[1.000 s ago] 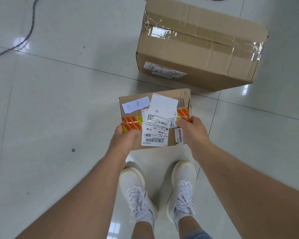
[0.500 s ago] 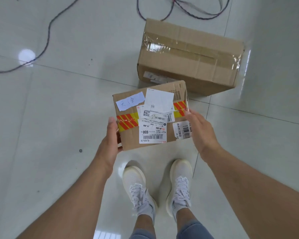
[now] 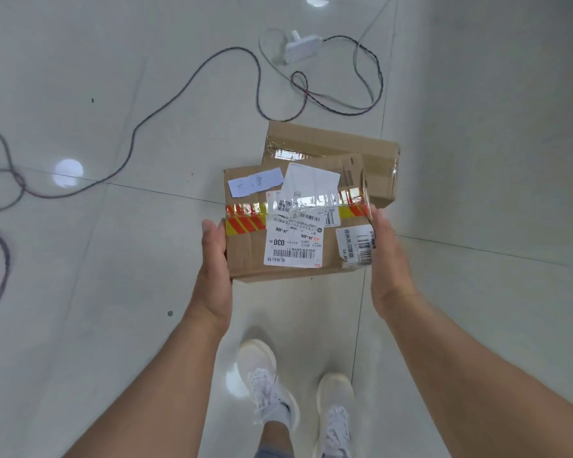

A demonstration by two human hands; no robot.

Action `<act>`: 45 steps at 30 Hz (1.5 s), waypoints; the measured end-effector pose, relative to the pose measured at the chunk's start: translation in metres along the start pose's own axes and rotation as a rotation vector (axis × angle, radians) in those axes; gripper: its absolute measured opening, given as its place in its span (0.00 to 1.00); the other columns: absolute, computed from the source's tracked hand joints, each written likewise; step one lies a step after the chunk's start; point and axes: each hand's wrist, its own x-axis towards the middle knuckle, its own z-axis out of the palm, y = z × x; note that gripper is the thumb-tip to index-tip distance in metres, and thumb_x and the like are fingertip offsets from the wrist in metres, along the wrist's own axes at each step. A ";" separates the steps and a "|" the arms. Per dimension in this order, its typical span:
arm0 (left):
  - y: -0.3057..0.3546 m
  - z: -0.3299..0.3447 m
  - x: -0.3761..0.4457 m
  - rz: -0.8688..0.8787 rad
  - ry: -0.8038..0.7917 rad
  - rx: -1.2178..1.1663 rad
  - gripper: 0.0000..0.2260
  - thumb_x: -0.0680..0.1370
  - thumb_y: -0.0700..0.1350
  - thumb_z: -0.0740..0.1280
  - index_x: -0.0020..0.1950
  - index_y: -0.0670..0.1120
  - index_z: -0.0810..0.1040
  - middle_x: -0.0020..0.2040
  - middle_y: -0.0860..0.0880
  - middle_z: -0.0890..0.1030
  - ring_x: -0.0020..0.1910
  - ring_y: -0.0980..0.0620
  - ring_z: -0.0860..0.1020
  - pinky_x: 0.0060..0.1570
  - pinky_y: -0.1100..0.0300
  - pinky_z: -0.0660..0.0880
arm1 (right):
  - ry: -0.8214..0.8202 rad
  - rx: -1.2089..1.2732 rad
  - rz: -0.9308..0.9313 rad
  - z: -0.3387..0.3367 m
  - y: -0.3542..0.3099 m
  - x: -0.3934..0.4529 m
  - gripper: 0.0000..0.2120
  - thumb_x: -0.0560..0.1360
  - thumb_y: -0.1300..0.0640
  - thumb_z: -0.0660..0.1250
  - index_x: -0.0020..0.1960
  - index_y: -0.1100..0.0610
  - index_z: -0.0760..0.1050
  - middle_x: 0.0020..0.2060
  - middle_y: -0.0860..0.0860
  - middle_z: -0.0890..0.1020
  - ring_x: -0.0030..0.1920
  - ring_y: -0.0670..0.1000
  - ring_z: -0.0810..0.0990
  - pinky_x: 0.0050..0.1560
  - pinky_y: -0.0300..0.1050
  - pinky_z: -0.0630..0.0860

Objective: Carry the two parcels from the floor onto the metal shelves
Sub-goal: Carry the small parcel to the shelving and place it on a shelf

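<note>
A small cardboard parcel point(image 3: 247, 254) with red-and-yellow tape and white shipping labels is held in the air in front of me. My left hand point(image 3: 214, 271) presses its left side and my right hand point(image 3: 389, 262) presses its right side. A larger taped cardboard parcel point(image 3: 328, 140) lies on the tiled floor beyond it, partly hidden behind the small one. No metal shelves are in view.
Dark cables point(image 3: 166, 104) snake across the white floor tiles on the left and at the back. A white power strip point(image 3: 300, 49) lies at the back. My two white shoes point(image 3: 268, 381) stand below the held parcel.
The small parcel has risen higher off the floor in both hands. My view has tilted up, so the large parcel looks smaller and more cables and a power strip show.
</note>
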 end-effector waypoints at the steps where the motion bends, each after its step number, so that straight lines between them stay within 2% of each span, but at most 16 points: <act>1: 0.004 0.002 -0.006 0.009 0.002 -0.015 0.28 0.73 0.67 0.42 0.60 0.61 0.76 0.58 0.54 0.83 0.60 0.56 0.77 0.67 0.52 0.65 | -0.006 0.005 -0.015 -0.002 -0.005 -0.006 0.20 0.77 0.40 0.54 0.45 0.52 0.78 0.38 0.50 0.83 0.33 0.40 0.80 0.41 0.38 0.67; 3: 0.015 0.005 -0.020 0.034 -0.004 -0.038 0.29 0.73 0.68 0.42 0.62 0.61 0.75 0.59 0.54 0.82 0.62 0.55 0.77 0.69 0.50 0.64 | -0.029 0.024 -0.045 -0.008 -0.015 -0.018 0.20 0.77 0.40 0.54 0.47 0.54 0.77 0.38 0.51 0.82 0.31 0.39 0.80 0.38 0.36 0.70; 5: 0.026 0.008 -0.034 0.061 -0.008 -0.055 0.31 0.72 0.68 0.43 0.63 0.59 0.75 0.59 0.53 0.82 0.62 0.53 0.77 0.68 0.48 0.64 | -0.052 0.035 -0.084 -0.016 -0.024 -0.030 0.24 0.77 0.41 0.53 0.53 0.60 0.76 0.41 0.54 0.81 0.34 0.43 0.79 0.32 0.31 0.73; 7: 0.039 0.012 -0.049 0.089 -0.004 -0.064 0.31 0.73 0.68 0.43 0.61 0.55 0.76 0.58 0.51 0.83 0.60 0.53 0.78 0.66 0.49 0.67 | -0.052 0.054 -0.112 -0.024 -0.032 -0.046 0.25 0.76 0.41 0.54 0.57 0.62 0.75 0.41 0.55 0.80 0.34 0.42 0.79 0.28 0.27 0.72; 9: 0.051 0.016 -0.066 0.101 0.006 -0.064 0.30 0.72 0.68 0.44 0.58 0.56 0.78 0.57 0.50 0.83 0.60 0.52 0.78 0.67 0.49 0.67 | -0.061 0.082 -0.130 -0.031 -0.040 -0.062 0.26 0.74 0.40 0.57 0.58 0.60 0.75 0.41 0.54 0.81 0.33 0.41 0.79 0.28 0.27 0.72; 12: 0.067 0.021 -0.093 0.098 0.009 -0.042 0.28 0.73 0.68 0.45 0.54 0.58 0.80 0.57 0.51 0.83 0.61 0.52 0.77 0.68 0.47 0.64 | -0.081 0.082 -0.154 -0.043 -0.053 -0.089 0.28 0.72 0.40 0.57 0.61 0.59 0.75 0.44 0.54 0.82 0.40 0.47 0.80 0.35 0.35 0.74; 15: 0.079 0.027 -0.119 0.095 -0.017 -0.001 0.28 0.73 0.68 0.46 0.57 0.58 0.80 0.58 0.50 0.83 0.61 0.51 0.77 0.68 0.46 0.65 | -0.055 0.079 -0.162 -0.058 -0.064 -0.118 0.23 0.77 0.45 0.56 0.60 0.59 0.76 0.44 0.55 0.81 0.41 0.50 0.79 0.38 0.40 0.71; 19: 0.088 0.031 -0.152 0.127 -0.041 0.050 0.24 0.76 0.63 0.50 0.62 0.56 0.77 0.59 0.51 0.82 0.61 0.53 0.77 0.67 0.46 0.66 | -0.006 0.080 -0.217 -0.079 -0.074 -0.158 0.16 0.76 0.47 0.54 0.48 0.56 0.75 0.40 0.55 0.78 0.39 0.49 0.75 0.38 0.42 0.70; 21: 0.090 0.033 -0.168 0.155 -0.071 0.087 0.21 0.77 0.59 0.53 0.66 0.57 0.73 0.62 0.53 0.80 0.63 0.53 0.76 0.67 0.47 0.66 | 0.023 0.087 -0.232 -0.089 -0.074 -0.179 0.14 0.75 0.49 0.54 0.47 0.55 0.74 0.38 0.54 0.78 0.39 0.50 0.74 0.38 0.44 0.69; 23: 0.090 0.033 -0.185 0.181 -0.082 0.118 0.24 0.74 0.53 0.56 0.70 0.58 0.68 0.64 0.55 0.78 0.64 0.54 0.74 0.68 0.50 0.65 | 0.036 0.089 -0.258 -0.100 -0.072 -0.203 0.13 0.76 0.54 0.52 0.46 0.56 0.74 0.36 0.53 0.77 0.38 0.50 0.73 0.37 0.43 0.68; 27: 0.091 0.031 -0.221 0.232 -0.151 0.183 0.25 0.72 0.46 0.55 0.69 0.59 0.70 0.59 0.57 0.80 0.60 0.57 0.76 0.61 0.57 0.69 | 0.098 0.136 -0.272 -0.121 -0.058 -0.251 0.16 0.78 0.59 0.49 0.49 0.57 0.76 0.34 0.51 0.75 0.35 0.47 0.72 0.34 0.39 0.70; 30: 0.091 0.032 -0.252 0.259 -0.214 0.246 0.24 0.71 0.45 0.55 0.65 0.63 0.71 0.55 0.62 0.81 0.58 0.60 0.77 0.59 0.59 0.70 | 0.129 0.185 -0.302 -0.138 -0.046 -0.290 0.15 0.77 0.61 0.49 0.48 0.57 0.75 0.33 0.50 0.75 0.28 0.41 0.73 0.27 0.30 0.70; 34: 0.090 0.042 -0.294 0.241 -0.282 0.309 0.27 0.70 0.48 0.56 0.69 0.61 0.68 0.62 0.60 0.78 0.63 0.58 0.74 0.66 0.54 0.67 | 0.204 0.284 -0.311 -0.162 -0.027 -0.339 0.18 0.77 0.62 0.50 0.45 0.51 0.77 0.35 0.50 0.78 0.32 0.44 0.75 0.32 0.34 0.72; 36: 0.087 0.050 -0.317 0.228 -0.311 0.332 0.28 0.69 0.49 0.57 0.70 0.61 0.67 0.64 0.58 0.77 0.65 0.56 0.73 0.68 0.52 0.65 | 0.238 0.333 -0.308 -0.177 -0.018 -0.364 0.19 0.77 0.63 0.50 0.48 0.50 0.78 0.36 0.51 0.79 0.33 0.45 0.76 0.30 0.33 0.73; 41: 0.080 0.083 -0.369 0.229 -0.383 0.385 0.24 0.71 0.47 0.57 0.65 0.64 0.70 0.57 0.59 0.80 0.57 0.55 0.75 0.59 0.58 0.69 | 0.363 0.410 -0.291 -0.221 0.005 -0.417 0.17 0.77 0.64 0.52 0.58 0.54 0.75 0.38 0.51 0.81 0.32 0.42 0.79 0.30 0.32 0.75; 45: 0.070 0.120 -0.410 0.240 -0.440 0.404 0.23 0.73 0.44 0.58 0.67 0.57 0.71 0.55 0.55 0.81 0.55 0.55 0.76 0.57 0.57 0.71 | 0.477 0.444 -0.278 -0.265 0.025 -0.457 0.16 0.77 0.62 0.53 0.59 0.53 0.74 0.39 0.50 0.82 0.36 0.46 0.80 0.35 0.37 0.77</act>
